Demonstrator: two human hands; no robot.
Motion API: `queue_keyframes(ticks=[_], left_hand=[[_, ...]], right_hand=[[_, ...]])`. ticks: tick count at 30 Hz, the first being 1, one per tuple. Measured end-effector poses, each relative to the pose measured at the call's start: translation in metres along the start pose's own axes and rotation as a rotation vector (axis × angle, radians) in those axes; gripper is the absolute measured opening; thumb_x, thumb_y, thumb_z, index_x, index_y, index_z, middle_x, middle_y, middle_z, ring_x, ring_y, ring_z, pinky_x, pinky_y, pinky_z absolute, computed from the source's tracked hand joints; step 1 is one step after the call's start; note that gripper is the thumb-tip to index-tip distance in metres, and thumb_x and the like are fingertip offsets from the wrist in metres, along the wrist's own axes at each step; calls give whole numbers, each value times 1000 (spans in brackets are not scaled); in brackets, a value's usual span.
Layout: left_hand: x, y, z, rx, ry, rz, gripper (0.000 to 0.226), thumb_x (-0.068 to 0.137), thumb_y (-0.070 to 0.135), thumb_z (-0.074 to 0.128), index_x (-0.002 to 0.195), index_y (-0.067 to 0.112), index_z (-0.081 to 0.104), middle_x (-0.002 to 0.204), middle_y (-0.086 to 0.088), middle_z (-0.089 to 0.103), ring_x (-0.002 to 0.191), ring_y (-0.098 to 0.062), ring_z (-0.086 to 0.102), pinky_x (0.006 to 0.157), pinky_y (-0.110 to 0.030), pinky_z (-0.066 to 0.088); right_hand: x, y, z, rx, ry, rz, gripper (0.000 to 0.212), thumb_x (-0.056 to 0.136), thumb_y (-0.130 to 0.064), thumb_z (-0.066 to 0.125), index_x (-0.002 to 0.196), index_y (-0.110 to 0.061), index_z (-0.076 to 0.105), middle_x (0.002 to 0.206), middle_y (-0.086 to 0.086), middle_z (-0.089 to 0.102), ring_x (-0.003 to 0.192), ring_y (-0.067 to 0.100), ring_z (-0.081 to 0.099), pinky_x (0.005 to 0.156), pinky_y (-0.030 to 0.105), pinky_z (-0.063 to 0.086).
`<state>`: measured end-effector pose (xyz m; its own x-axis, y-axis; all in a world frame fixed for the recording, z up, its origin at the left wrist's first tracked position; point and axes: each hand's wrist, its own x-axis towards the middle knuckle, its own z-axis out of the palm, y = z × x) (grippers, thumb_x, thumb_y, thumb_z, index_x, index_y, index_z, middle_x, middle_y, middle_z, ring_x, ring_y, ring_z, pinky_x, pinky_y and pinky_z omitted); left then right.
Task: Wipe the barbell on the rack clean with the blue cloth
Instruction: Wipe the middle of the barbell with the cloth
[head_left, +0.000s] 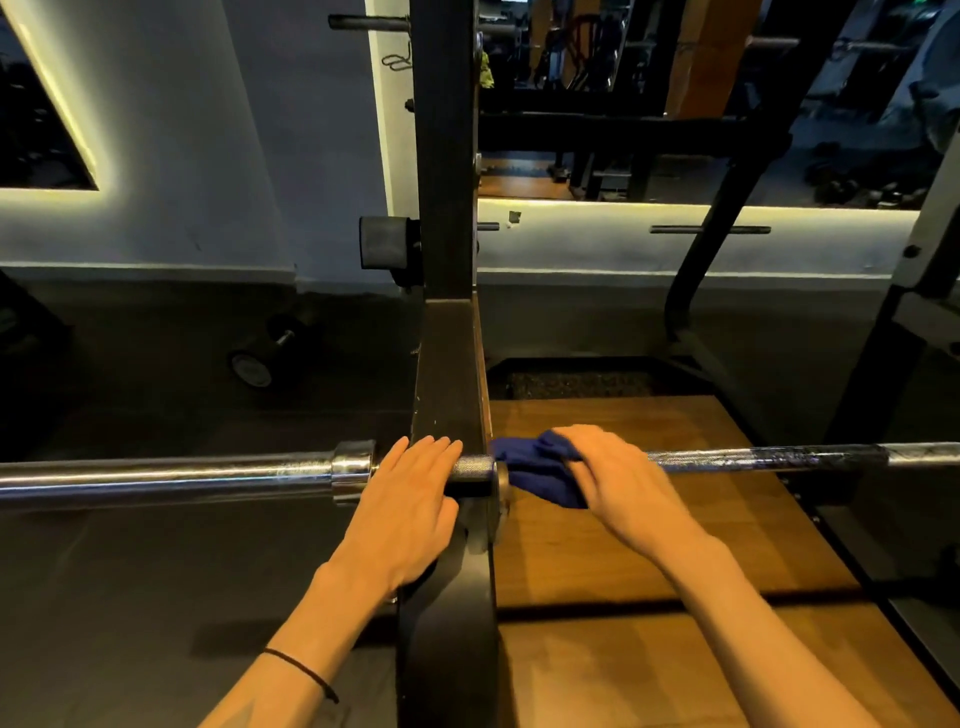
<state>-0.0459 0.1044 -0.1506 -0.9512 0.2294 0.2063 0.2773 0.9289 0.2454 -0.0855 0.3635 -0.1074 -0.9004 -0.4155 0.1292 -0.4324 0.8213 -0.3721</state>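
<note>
The barbell (753, 460) is lying across the black rack upright (449, 364). The left hand (410, 499) is resting flat on the bar just left of the upright, fingers straight and together. The right hand (613, 478) is gripping the blue cloth (535, 470), fingers curled, pressing it onto the bar just right of the upright.

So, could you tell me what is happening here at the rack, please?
A person is wiping the barbell that rests across the rack. Their right hand presses the bunched blue cloth onto the bar just right of the rack upright. Their left hand lies flat, fingers straight, on the bar just left of the upright, beside the chrome collar, apparently steadying it. A dumbbell lies on the dark floor behind.
</note>
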Motion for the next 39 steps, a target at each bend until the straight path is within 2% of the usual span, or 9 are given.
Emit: queue_keyframes(ticks=[5, 9, 14, 17, 21, 24, 29, 34, 39], left_hand=[[2, 4, -1, 0, 21, -14, 75, 84, 47, 15, 153, 22, 35, 155, 4, 40, 146, -8, 29, 122, -29, 1], [3, 6, -1, -4, 21, -20, 77, 83, 48, 13, 153, 23, 34, 156, 5, 39, 145, -7, 28, 121, -27, -2], [6, 8, 1, 23, 53, -32, 71, 90, 50, 12, 148, 24, 43, 147, 7, 50, 138, -7, 41, 120, -29, 8], [10, 8, 3, 48, 87, -18, 53, 99, 48, 27, 141, 25, 50, 134, 7, 59, 125, -10, 52, 118, -33, 24], [20, 7, -3, 136, 40, 25, 39, 99, 50, 43, 128, 26, 53, 112, 7, 60, 97, -14, 57, 88, -32, 41], [37, 5, -12, 148, -143, 28, 38, 96, 57, 44, 116, 27, 52, 102, 8, 56, 86, -12, 53, 78, -32, 42], [74, -1, -24, 63, -514, -59, 16, 88, 42, 60, 90, 29, 50, 81, 6, 51, 69, -11, 50, 64, -28, 39], [72, 6, -9, 206, -318, -28, 21, 87, 44, 60, 83, 25, 51, 68, 7, 47, 64, -16, 50, 64, -30, 41], [58, 6, 0, 256, -134, -11, 22, 89, 45, 56, 96, 25, 60, 80, 2, 60, 70, -20, 58, 67, -32, 47]], right_hand=[[-10, 60, -21, -82, 293, 267, 25, 102, -22, 47, 110, -22, 70, 107, 13, 72, 95, 40, 63, 79, 44, 46], [-11, 53, -32, 19, 465, 339, 20, 104, -20, 50, 112, -18, 69, 105, 7, 69, 94, 31, 63, 73, 31, 33], [6, -4, 27, -59, 271, 90, 17, 102, -31, 51, 105, -26, 67, 98, -6, 67, 96, 17, 62, 97, 37, 41], [19, -32, 53, 22, 214, 33, 16, 99, -28, 56, 110, -22, 65, 105, -3, 65, 102, 17, 57, 105, 40, 40], [18, -30, 52, 29, 105, -130, 41, 97, -21, 53, 138, -19, 57, 133, 0, 60, 124, 17, 51, 119, 37, 29], [2, -9, 38, -128, 19, -192, 66, 98, -21, 51, 160, -25, 28, 163, -8, 30, 152, 11, 21, 126, 31, -1], [-17, 33, 29, -309, 136, 11, 76, 87, -11, 63, 157, -21, 34, 158, 0, 42, 148, 19, 33, 125, 36, 3], [-7, -3, 39, -261, 147, 95, 74, 91, -12, 62, 157, -19, 30, 161, 0, 35, 152, 20, 24, 125, 39, -3], [6, -33, 54, -228, 67, -96, 79, 92, -10, 61, 160, -15, 23, 165, 5, 28, 155, 23, 19, 119, 36, -12]])
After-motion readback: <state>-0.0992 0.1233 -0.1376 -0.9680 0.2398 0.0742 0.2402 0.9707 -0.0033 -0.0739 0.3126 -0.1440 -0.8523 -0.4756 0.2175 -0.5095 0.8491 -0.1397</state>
